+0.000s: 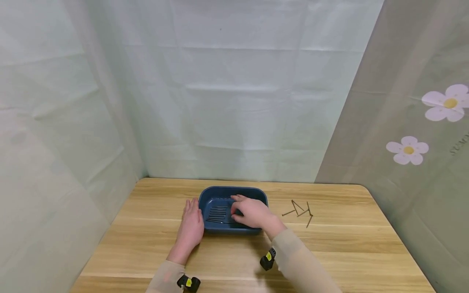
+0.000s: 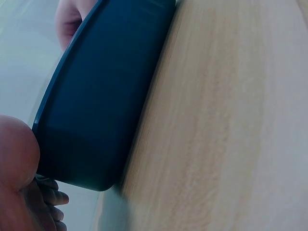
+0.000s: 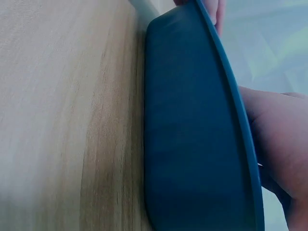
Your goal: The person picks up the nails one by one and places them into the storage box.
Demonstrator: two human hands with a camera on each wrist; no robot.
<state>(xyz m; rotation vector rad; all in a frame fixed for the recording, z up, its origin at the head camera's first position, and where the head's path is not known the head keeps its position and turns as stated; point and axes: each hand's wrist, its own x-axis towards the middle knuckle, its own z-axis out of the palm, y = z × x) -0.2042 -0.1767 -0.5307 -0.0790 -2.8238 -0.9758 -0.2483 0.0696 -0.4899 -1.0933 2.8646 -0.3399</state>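
A dark blue tray (image 1: 234,230) stands on the table, with several thin nails (image 1: 218,212) lying roughly parallel in its left half. My left hand (image 1: 191,226) rests along the tray's left wall, its fingers extended and pointing forward. My right hand (image 1: 253,212) reaches over the near right side into the tray. Its thumb and index finger are curled together low over the tray floor, pinching a nail (image 1: 229,222) by its right end. In the right wrist view, the tray's outer wall (image 3: 192,125) hides the fingertips.
Several more nails (image 1: 299,209) lie loosely crossed on the wooden table (image 1: 340,244) to the right of the tray. A pale cloth backdrop (image 1: 234,122) hangs behind the table and along both sides.
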